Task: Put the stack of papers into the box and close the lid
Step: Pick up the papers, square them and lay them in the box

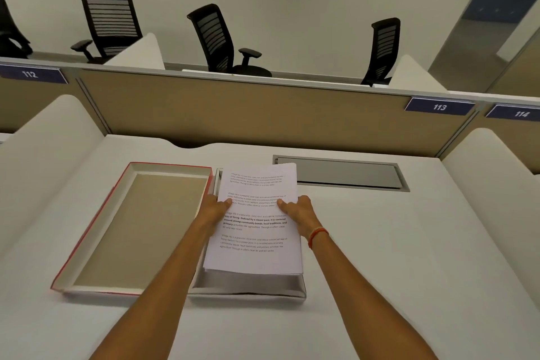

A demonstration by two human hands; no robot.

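Two bare hands grip the stack of papers (253, 219) by its long sides; the left hand (214, 209) pinches the left edge with the thumb on top of the printed sheet, and the right hand (298, 210), with an orange band (317, 235) at the wrist, pinches the right edge likewise, the remaining fingers of both hidden beneath the paper. Sheets are thin, white and rectangular, printed with four blocks of small text, one in bold; the lower edges fan slightly where the pile is thick. Below the stack sits the box (248, 286), shallow and rectangular, with pale walls and a greyish, smooth-looking floor showing at its near end; the papers lie over its opening, tilted, whether touching the bottom cannot be told. Just beside the box on its left lies the lid (131, 228), turned upward, a flat tray with a red outer rim, white inner walls and a matte tan cardboard base. Both rest near the middle of the smooth white counter (409, 242); toward the far edge a brushed metal cable hatch (340, 172) is set flush, right of the papers' top corner.
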